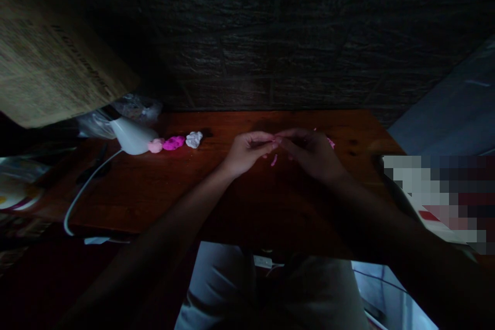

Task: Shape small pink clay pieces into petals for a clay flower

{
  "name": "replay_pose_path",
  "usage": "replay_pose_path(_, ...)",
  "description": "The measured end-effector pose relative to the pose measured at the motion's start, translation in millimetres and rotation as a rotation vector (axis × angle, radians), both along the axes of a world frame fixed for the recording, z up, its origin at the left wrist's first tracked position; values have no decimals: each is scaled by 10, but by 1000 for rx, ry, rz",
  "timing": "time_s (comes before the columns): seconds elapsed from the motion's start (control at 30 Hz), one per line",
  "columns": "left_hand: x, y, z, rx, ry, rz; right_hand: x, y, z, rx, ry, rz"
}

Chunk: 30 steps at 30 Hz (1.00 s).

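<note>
My left hand and my right hand meet over the middle of the wooden table, fingers closed in a pinch. Between their fingertips shows a tiny bit of pink clay, mostly hidden by the fingers. Just below them is a short pink strip; whether it lies on the table or hangs from the fingers I cannot tell. Small pink scraps lie beyond my right hand. Left of my hands, a light pink lump, a magenta lump and a white lump of clay sit in a row.
A white lamp-like cone with a white cable stands at the left of the wooden table. Behind it are clear plastic and a large printed paper sheet. A dark stone-patterned wall rises along the back edge.
</note>
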<state>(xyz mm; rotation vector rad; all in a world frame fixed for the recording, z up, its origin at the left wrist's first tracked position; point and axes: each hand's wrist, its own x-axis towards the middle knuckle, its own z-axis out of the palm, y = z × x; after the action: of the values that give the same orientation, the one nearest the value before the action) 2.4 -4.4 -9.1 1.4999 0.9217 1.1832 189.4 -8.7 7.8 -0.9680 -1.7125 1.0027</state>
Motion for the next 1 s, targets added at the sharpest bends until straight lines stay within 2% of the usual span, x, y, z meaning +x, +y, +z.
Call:
replay_pose_path(0.4,-8,13,-11,30,9,45,-16,14,-19,-10,14,-9)
replay_pose_path(0.6,-15,9,-18,29,31,58,-10,2,-10,17,-35,31)
replay_pose_path(1.0,-20,-1,9,27,62,66,-15,-6,-22,88,-49,20)
